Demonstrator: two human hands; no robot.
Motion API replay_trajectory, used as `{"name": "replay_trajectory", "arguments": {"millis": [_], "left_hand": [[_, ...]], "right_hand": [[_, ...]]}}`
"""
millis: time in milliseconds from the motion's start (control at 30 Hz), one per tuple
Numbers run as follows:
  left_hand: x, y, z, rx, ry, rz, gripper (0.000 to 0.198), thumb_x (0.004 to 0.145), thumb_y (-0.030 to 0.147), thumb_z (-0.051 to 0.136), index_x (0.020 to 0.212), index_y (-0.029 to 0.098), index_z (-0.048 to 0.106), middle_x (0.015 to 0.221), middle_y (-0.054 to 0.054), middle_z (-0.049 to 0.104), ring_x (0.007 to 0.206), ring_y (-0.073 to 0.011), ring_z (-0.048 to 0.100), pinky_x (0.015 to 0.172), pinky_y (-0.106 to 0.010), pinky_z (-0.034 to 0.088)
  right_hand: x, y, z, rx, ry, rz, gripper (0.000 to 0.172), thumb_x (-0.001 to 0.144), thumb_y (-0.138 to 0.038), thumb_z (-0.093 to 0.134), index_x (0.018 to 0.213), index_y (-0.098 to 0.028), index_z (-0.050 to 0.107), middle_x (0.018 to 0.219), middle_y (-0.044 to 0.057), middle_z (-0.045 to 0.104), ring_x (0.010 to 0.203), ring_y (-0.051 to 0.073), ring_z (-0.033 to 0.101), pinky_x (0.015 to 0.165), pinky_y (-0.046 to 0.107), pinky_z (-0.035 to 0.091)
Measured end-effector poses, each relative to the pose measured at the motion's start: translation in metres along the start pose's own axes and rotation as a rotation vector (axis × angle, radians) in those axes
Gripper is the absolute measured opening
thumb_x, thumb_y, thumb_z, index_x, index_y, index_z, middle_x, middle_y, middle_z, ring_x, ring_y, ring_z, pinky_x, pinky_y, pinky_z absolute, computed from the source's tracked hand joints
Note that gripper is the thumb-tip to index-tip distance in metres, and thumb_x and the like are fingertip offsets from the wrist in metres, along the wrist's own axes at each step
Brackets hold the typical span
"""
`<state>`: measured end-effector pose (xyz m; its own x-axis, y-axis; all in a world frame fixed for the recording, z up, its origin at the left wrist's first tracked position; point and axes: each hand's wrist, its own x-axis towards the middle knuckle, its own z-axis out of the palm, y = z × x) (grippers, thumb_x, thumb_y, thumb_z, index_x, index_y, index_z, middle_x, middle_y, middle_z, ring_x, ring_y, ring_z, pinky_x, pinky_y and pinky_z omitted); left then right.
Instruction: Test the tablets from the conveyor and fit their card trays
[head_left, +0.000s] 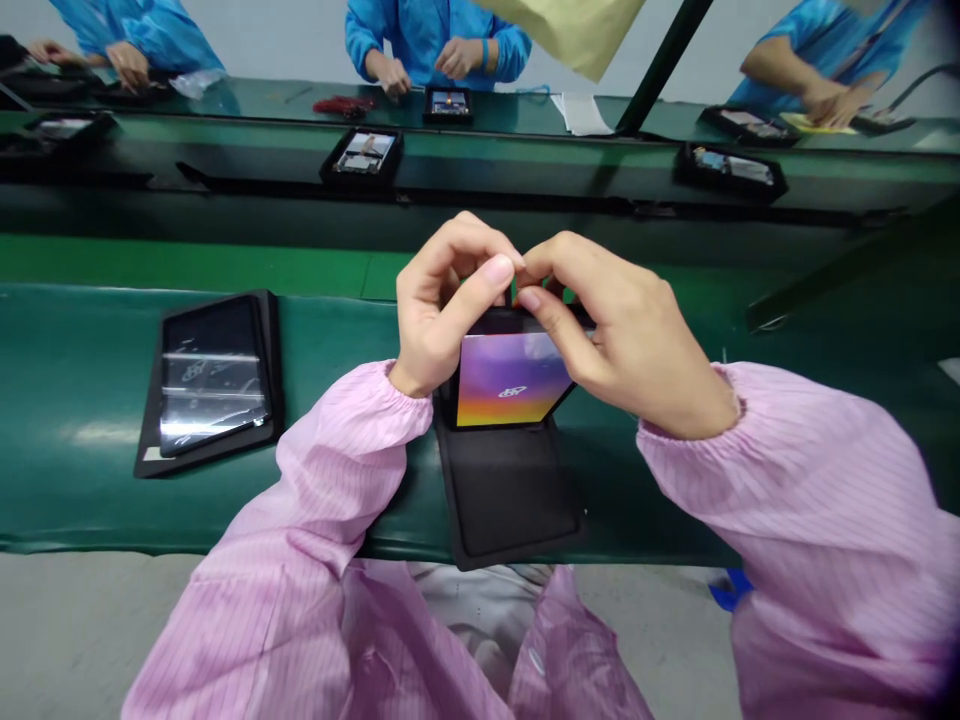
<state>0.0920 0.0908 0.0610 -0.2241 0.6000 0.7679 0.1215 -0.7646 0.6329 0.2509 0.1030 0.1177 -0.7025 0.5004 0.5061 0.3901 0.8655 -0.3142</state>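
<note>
A tablet (514,385) with a lit purple-to-yellow screen and a white logo stands tilted up in front of me. Its lower edge rests on a flat black tray (517,490). At its top edge, my left hand (457,300) is closed, thumb and forefinger pinched together. My right hand (626,325) is closed there too, its fingertips meeting the left ones and its thumb over the screen's upper right corner. A small dark piece shows between the fingertips, too hidden to name. The fingers cover much of the tablet's upper edge.
To the left, a dark-screened tablet (214,375) lies askew on another black tray (275,370) on the green bench (82,430). Beyond, opened devices in black trays (364,157) sit along a line. Several people in blue (442,40) work across it. A dark post (664,65) slants at upper right.
</note>
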Motion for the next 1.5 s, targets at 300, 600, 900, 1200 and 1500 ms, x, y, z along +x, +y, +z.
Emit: {"name": "replay_trajectory", "arguments": {"millis": [300, 600, 900, 1200, 1500], "left_hand": [[0.004, -0.009, 0.003, -0.168, -0.028, 0.131, 0.017, 0.088, 0.039, 0.063, 0.083, 0.022, 0.064, 0.074, 0.0, 0.054, 0.06, -0.0083, 0.052, 0.057, -0.026, 0.042], [0.003, -0.009, 0.003, -0.218, -0.019, 0.126, 0.016, 0.088, 0.037, 0.063, 0.084, 0.022, 0.066, 0.075, -0.001, 0.056, 0.062, -0.0095, 0.049, 0.057, -0.028, 0.041], [0.001, -0.001, 0.003, -0.184, -0.009, 0.053, 0.023, 0.088, 0.042, 0.061, 0.082, 0.02, 0.063, 0.076, 0.001, 0.056, 0.065, -0.0084, 0.053, 0.068, -0.027, 0.043], [0.002, -0.001, 0.003, -0.241, -0.01, 0.037, 0.022, 0.085, 0.041, 0.066, 0.081, 0.019, 0.065, 0.076, 0.001, 0.057, 0.065, -0.0092, 0.054, 0.069, -0.026, 0.041], [0.0, 0.001, 0.006, -0.178, 0.021, 0.003, 0.024, 0.086, 0.047, 0.062, 0.079, 0.025, 0.066, 0.074, 0.001, 0.054, 0.06, -0.0103, 0.052, 0.06, -0.027, 0.042]], "right_hand": [[-0.004, 0.001, -0.006, 0.105, -0.006, 0.048, 0.028, 0.098, -0.049, 0.039, 0.104, -0.026, 0.054, 0.1, 0.001, 0.06, 0.094, 0.018, 0.062, 0.072, 0.029, 0.049], [-0.001, 0.001, -0.001, 0.039, -0.014, 0.038, 0.019, 0.099, -0.039, 0.041, 0.097, -0.025, 0.054, 0.099, 0.002, 0.062, 0.094, 0.02, 0.062, 0.072, 0.029, 0.05], [-0.002, 0.0, -0.002, 0.038, 0.01, 0.006, 0.021, 0.099, -0.037, 0.039, 0.101, -0.022, 0.054, 0.099, 0.001, 0.062, 0.09, 0.016, 0.061, 0.074, 0.028, 0.047], [0.0, 0.001, 0.004, -0.087, 0.03, -0.04, 0.023, 0.1, -0.029, 0.036, 0.098, -0.018, 0.056, 0.095, 0.003, 0.064, 0.087, 0.016, 0.062, 0.073, 0.027, 0.044], [-0.006, -0.001, -0.006, 0.02, -0.007, -0.006, 0.024, 0.098, -0.038, 0.04, 0.108, -0.018, 0.049, 0.105, 0.004, 0.059, 0.089, 0.016, 0.059, 0.071, 0.027, 0.045]]}}
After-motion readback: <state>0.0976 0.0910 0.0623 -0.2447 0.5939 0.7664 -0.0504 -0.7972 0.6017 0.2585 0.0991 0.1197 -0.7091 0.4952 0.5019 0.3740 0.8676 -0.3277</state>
